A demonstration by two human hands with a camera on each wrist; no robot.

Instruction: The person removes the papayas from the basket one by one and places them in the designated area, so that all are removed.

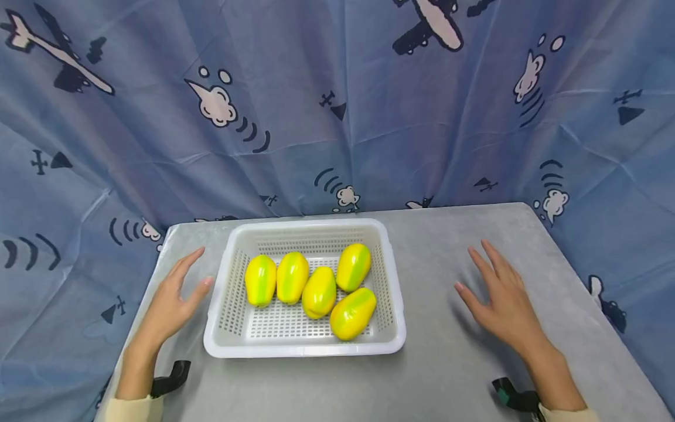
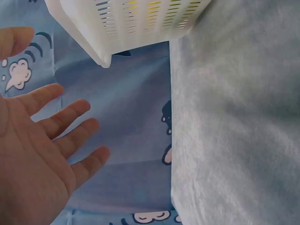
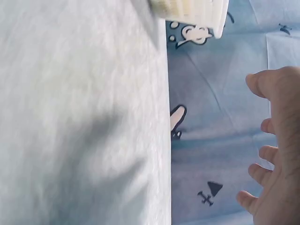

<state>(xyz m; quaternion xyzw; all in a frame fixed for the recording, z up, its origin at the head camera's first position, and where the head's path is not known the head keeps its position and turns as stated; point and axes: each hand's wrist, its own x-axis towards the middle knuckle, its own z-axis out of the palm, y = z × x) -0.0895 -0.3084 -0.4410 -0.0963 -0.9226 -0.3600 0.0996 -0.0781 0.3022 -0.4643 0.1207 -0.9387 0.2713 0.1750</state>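
Note:
A white plastic basket (image 1: 304, 350) with slotted walls stands on the grey table, left of its middle. Inside lie several yellow mangoes (image 1: 319, 292) with green streaks, two side by side at the left and the others toward the right. My left hand (image 1: 171, 308) hovers just left of the basket, fingers spread and thumb toward the rim, holding nothing. Well to the right of the basket, my right hand (image 1: 501, 302) is held over the table with its fingers apart and nothing in them. The left wrist view shows the left palm and loosely extended fingers (image 2: 70, 124).
The grey table (image 1: 432, 264) ends at the back against a blue curtain (image 1: 295, 158) printed with planes and clouds. Dark wrist-camera mounts (image 1: 171, 380) sit at both wrists. In the right wrist view the basket's corner (image 3: 201, 11) shows at the top.

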